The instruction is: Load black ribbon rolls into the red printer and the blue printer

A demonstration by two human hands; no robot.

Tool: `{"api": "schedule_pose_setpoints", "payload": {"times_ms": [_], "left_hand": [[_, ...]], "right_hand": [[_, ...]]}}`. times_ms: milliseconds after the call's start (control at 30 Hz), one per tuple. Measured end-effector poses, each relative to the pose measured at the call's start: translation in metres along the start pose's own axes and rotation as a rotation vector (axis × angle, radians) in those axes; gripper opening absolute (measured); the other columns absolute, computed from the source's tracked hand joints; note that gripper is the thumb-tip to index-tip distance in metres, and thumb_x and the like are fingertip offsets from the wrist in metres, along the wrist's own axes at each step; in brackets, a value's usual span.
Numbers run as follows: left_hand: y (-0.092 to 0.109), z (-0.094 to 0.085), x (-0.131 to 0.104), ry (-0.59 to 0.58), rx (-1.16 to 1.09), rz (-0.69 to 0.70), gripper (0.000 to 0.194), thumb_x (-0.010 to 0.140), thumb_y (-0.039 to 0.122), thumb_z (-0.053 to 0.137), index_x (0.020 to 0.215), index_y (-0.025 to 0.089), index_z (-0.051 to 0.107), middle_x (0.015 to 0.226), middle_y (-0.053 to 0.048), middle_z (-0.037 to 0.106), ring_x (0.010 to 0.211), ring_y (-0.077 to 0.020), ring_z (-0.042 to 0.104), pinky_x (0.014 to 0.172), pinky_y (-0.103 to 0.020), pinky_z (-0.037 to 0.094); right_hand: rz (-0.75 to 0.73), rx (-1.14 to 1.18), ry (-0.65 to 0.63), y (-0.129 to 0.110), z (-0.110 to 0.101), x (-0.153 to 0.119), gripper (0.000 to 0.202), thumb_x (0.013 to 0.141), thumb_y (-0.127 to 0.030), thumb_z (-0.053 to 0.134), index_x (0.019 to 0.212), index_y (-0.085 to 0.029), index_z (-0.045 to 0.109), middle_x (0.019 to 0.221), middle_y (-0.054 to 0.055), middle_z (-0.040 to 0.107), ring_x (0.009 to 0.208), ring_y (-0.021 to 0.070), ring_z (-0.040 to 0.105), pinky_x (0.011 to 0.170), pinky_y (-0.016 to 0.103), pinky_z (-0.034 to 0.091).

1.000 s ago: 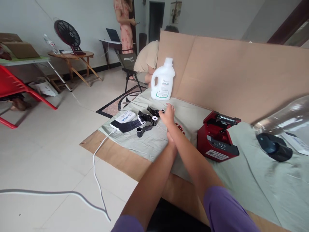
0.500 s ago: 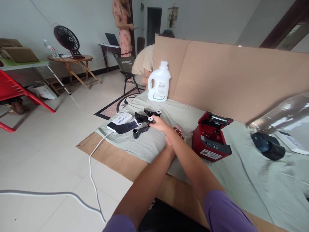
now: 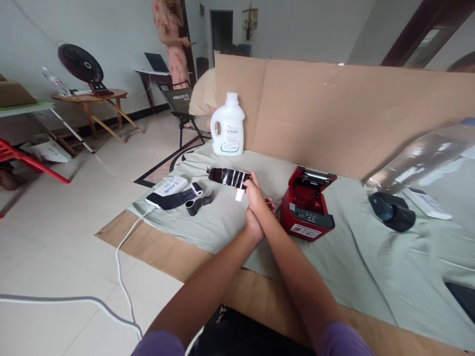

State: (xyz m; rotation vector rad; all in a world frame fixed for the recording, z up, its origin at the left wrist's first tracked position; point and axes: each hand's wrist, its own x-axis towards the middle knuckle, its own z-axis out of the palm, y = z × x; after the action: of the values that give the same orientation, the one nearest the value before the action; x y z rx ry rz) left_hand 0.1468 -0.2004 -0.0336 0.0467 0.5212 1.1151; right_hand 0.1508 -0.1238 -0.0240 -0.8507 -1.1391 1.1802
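My right hand (image 3: 254, 192) is closed on a roll of glossy black printer ribbon (image 3: 227, 177) with white cores; a loose strip stretches left from it, above the cloth. Crossed beneath my right wrist, my left hand (image 3: 271, 204) is mostly hidden; its visible fingertips are loosely curled and apart, with nothing seen in them. Left of the hands, a black ribbon with a white core (image 3: 178, 199) and a smaller black ribbon roll (image 3: 196, 203) lie on the cloth. A red label printer (image 3: 308, 210) stands right of my hands, its lid raised.
A white box-shaped device (image 3: 171, 186) with a white cable (image 3: 120, 277) lies at left. Behind stand a white jug (image 3: 228, 126) and a cardboard panel (image 3: 315, 113). A black device (image 3: 391, 210) lies right. Two people are beyond the cardboard, near a folding chair (image 3: 180, 101).
My right hand has lifted a ribbon roll off the pile and drawn it right, its strip now stretched out. The view has shifted right. The printer stays in place.
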Motion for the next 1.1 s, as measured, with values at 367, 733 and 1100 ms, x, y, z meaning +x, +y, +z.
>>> {"api": "schedule_pose_setpoints", "payload": {"times_ms": [367,733,1100], "left_hand": [[0.008,0.000,0.010,-0.073,0.130,0.263,0.024,0.082,0.027,0.049,0.097,0.016,0.064,0.074,-0.004,0.065,0.066,-0.0168,0.060,0.062,-0.027,0.046],[0.029,0.006,0.000,-0.201,0.256,0.300,0.034,0.086,0.050,0.062,0.095,0.017,0.063,0.067,-0.001,0.062,0.056,-0.0111,0.057,0.057,-0.022,0.045],[0.027,0.002,0.006,-0.255,0.406,0.508,0.031,0.073,0.035,0.082,0.092,0.017,0.066,0.081,0.001,0.067,0.058,-0.0042,0.051,0.061,-0.018,0.045]], "right_hand": [[-0.022,0.174,0.082,-0.056,-0.004,-0.006,0.038,0.075,-0.033,0.047,0.112,-0.029,0.040,0.088,-0.002,0.054,0.064,0.0150,0.057,0.058,0.027,0.051],[0.022,0.005,0.106,-0.093,-0.016,-0.014,0.032,0.073,-0.036,0.063,0.101,-0.027,0.050,0.088,-0.003,0.054,0.071,0.0129,0.056,0.057,0.020,0.047],[0.081,0.047,0.149,-0.085,-0.033,-0.004,0.019,0.070,-0.032,0.064,0.081,-0.024,0.052,0.069,-0.004,0.050,0.057,0.0130,0.050,0.046,0.022,0.038]]}}
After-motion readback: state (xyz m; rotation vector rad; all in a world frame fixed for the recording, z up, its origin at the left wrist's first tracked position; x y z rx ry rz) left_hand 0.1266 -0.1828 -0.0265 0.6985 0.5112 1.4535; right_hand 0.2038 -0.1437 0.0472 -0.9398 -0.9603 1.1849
